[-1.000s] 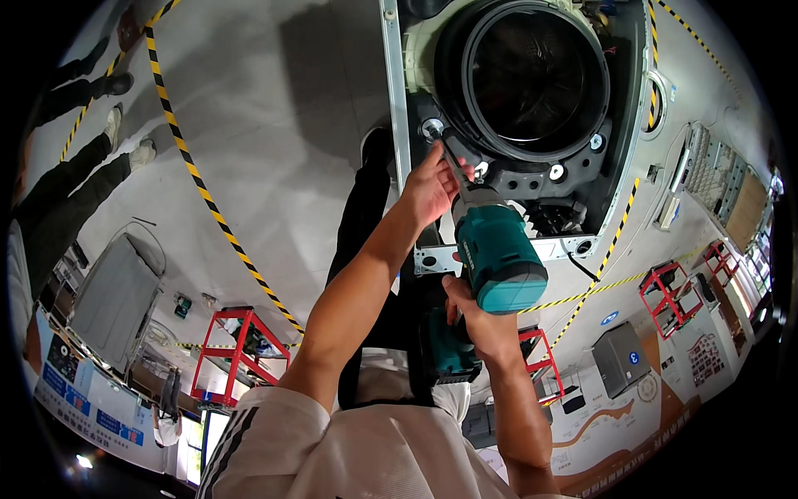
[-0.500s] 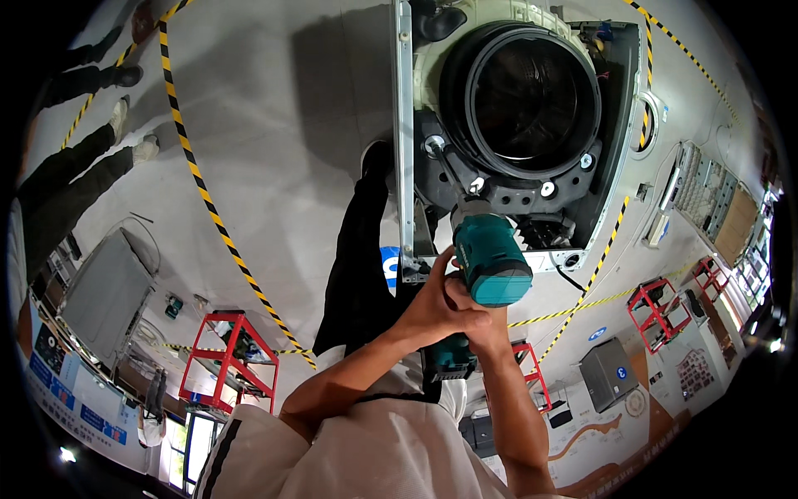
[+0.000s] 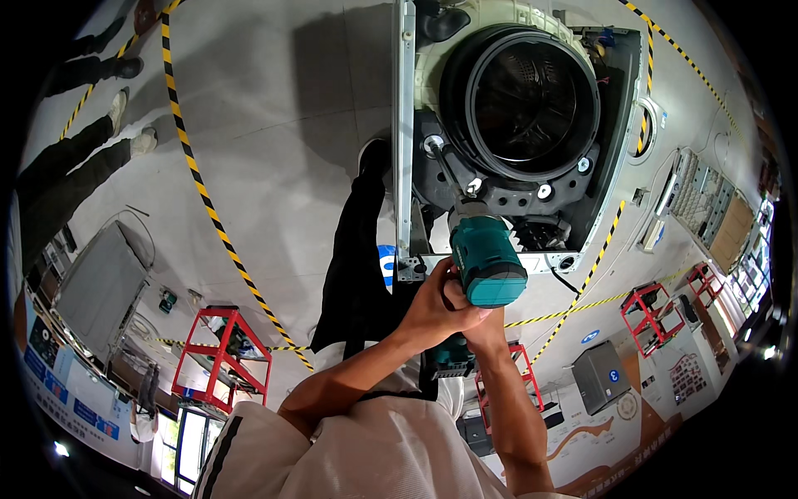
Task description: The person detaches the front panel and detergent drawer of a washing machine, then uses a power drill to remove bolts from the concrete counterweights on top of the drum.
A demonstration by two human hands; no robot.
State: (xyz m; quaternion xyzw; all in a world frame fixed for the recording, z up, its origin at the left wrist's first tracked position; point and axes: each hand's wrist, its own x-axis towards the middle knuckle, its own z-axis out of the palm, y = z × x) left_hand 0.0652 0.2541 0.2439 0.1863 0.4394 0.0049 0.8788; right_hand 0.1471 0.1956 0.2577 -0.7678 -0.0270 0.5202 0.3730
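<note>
Both my hands are wrapped round the grip of a teal and black cordless drill [image 3: 486, 254]. My left hand [image 3: 432, 309] closes over the grip from the left. My right hand [image 3: 480, 323] sits beside it, its fingers partly hidden by the drill body and my left hand. A long extension bar [image 3: 450, 172] runs from the chuck up and left to a bolt [image 3: 433, 144] on the dark counterweight [image 3: 499, 196]. That counterweight lies below the round drum opening [image 3: 532, 104] of a washing machine without its front panel. Other shiny bolts show along it.
The machine's metal side frame [image 3: 405, 125] stands left of the bolt. Yellow-black tape [image 3: 198, 179] marks the floor. Red-framed carts [image 3: 223, 353] stand behind me on both sides. Removed panels [image 3: 104, 287] lie at left and right. Another person's legs [image 3: 75, 170] show at far left.
The drill body has shifted very slightly left and down in the picture, and the surroundings have shifted a little too. Both hands keep their grip, with the bar still at the same bolt.
</note>
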